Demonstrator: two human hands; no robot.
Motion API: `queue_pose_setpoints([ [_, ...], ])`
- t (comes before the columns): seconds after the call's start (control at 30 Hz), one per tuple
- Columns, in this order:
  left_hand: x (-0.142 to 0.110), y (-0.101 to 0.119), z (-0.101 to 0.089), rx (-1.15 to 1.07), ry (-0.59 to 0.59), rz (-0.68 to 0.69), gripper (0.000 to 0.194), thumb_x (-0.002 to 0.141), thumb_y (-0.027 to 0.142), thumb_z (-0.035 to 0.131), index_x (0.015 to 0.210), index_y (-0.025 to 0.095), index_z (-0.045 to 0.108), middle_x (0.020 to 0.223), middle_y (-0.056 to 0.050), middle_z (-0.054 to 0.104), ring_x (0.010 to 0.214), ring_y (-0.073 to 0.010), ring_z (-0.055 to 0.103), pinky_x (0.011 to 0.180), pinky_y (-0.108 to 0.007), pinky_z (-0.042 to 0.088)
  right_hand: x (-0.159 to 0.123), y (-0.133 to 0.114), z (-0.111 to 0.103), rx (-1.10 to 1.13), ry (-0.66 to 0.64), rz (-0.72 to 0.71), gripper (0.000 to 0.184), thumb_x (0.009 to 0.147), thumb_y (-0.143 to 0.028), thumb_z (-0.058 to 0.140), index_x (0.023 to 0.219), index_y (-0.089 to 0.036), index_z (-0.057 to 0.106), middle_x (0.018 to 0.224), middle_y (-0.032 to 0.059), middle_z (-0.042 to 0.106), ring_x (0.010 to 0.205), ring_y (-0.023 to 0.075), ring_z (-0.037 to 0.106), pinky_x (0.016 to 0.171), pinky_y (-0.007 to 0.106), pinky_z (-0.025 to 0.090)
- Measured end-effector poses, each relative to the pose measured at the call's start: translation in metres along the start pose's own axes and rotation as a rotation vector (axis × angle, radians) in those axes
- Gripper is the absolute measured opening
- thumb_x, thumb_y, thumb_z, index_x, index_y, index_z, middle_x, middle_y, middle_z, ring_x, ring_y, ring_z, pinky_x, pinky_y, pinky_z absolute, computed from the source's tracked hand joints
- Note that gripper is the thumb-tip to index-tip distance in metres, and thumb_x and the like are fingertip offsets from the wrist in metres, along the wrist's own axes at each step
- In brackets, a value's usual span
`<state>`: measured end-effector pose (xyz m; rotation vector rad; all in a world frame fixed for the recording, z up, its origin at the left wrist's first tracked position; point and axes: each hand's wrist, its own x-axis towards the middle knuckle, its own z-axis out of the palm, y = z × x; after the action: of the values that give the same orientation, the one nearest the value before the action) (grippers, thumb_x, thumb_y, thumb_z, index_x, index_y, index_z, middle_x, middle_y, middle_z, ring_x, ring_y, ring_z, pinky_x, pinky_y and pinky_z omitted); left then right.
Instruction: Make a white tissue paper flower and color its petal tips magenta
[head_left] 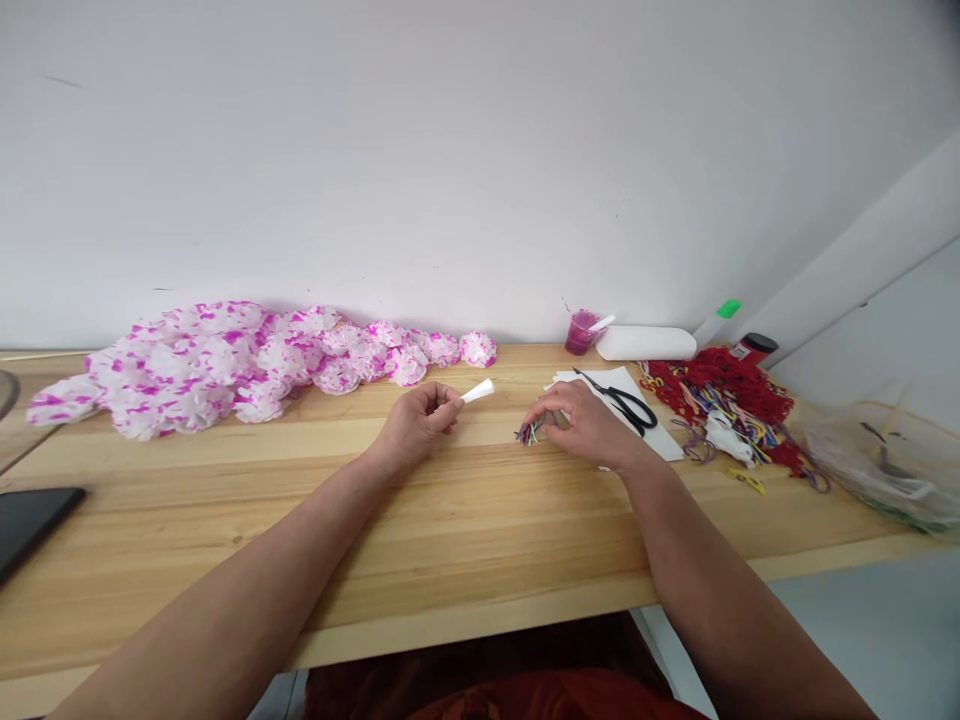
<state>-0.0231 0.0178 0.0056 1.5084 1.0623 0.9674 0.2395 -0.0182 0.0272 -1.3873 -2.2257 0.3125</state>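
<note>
My left hand [418,420] is closed around a small folded strip of white paper [478,391] that sticks out to the right of my fingers. My right hand [584,418] rests on the wooden table [450,540], fingers pinched on a little bundle of coloured rubber bands [529,433]. The two hands are a short gap apart near the table's middle. Black scissors [624,401] lie on white paper sheets [660,440] just behind my right hand.
A heap of pink-and-white paper flowers [225,365] lines the wall at the left. At the right lie a pile of red and coloured bands [724,395], a pink cup [580,332], a white roll [645,343], a plastic bag [885,460]. A dark tablet [30,520] sits far left.
</note>
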Motion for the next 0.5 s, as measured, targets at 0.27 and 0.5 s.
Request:
queue_pose_setpoints([
  [0.27, 0.0, -0.003, 0.001, 0.011, -0.018, -0.005, 0.029, 0.078, 0.045, 0.066, 0.079, 0.017, 0.06, 0.065, 0.002, 0.058, 0.06, -0.0116, 0.052, 0.059, -0.025, 0.04, 0.0, -0.001, 0.011, -0.055, -0.073, -0.009, 0.018, 0.076, -0.011, 0.064, 0.077, -0.025, 0.075, 0.082, 0.0028, 0.069, 0.086, 0.0206, 0.058, 0.092, 0.039, 0.038],
  [0.5, -0.001, -0.001, 0.0, 0.064, -0.026, 0.009, 0.028, 0.082, 0.046, 0.061, 0.081, 0.018, 0.059, 0.073, -0.001, 0.063, 0.064, -0.0134, 0.051, 0.06, -0.026, 0.038, -0.001, -0.007, 0.008, 0.086, 0.144, 0.111, 0.012, 0.081, -0.017, 0.058, 0.083, -0.021, 0.069, 0.085, 0.0028, 0.069, 0.085, 0.0195, 0.058, 0.078, 0.033, 0.042],
])
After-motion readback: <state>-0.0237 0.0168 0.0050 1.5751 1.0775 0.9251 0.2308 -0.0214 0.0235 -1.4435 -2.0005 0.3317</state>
